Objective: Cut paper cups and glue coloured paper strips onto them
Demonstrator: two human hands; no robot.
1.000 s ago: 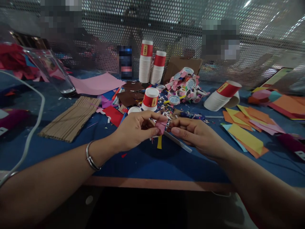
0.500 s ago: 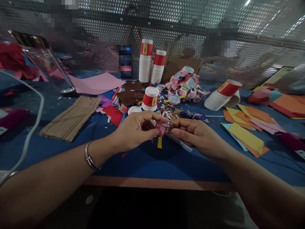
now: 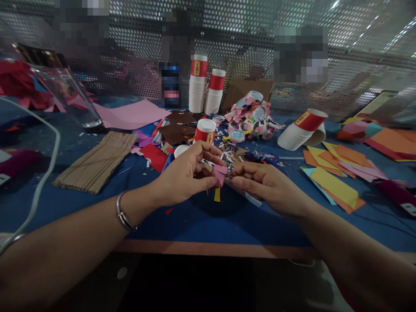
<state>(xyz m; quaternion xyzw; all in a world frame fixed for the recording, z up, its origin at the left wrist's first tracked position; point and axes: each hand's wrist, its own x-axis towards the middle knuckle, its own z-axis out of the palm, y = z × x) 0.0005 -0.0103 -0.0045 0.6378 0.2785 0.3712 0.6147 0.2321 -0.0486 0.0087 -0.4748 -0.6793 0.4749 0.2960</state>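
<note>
Here | blue tabletop (image 3: 185,227) | perforated screen (image 3: 242,43) | left grip (image 3: 182,175) pinching pink paper (image 3: 219,174) | right grip (image 3: 276,188) pinching tool (image 3: 228,175)

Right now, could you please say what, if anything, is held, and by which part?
The left hand holds the small pink paper by its left edge; the right hand pinches something thin, otherwise unclear.

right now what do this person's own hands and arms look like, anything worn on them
The left hand and right hand are ungloved, and no sleeve shows along either forearm. A silver-coloured bangle with a small knob-like detail circles the left arm near the wrist.
</note>
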